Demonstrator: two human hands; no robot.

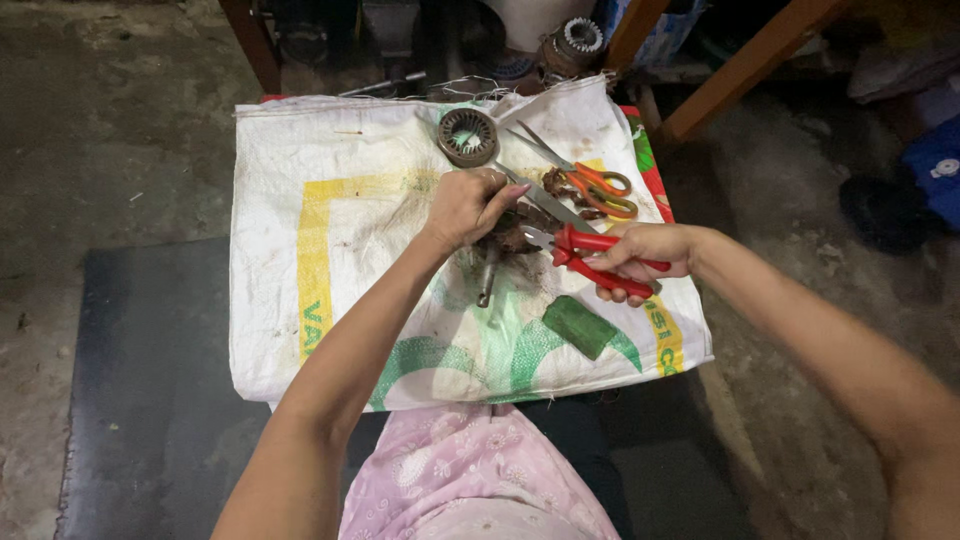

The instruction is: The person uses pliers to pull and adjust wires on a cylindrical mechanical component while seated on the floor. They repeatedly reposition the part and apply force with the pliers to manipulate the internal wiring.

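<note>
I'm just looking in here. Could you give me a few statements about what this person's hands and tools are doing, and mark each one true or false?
1. The right hand grips red-handled pliers. True.
2. The left hand rests flat on the bare floor. False: it holds a dark motor part with a shaft over the white woven sack.
3. Orange-handled scissors lie on the sack. True.
4. The green block is in the right hand. False: it lies on the sack, apart from both hands.
5. A round toothed metal ring lies beyond the left hand. True.
</note>
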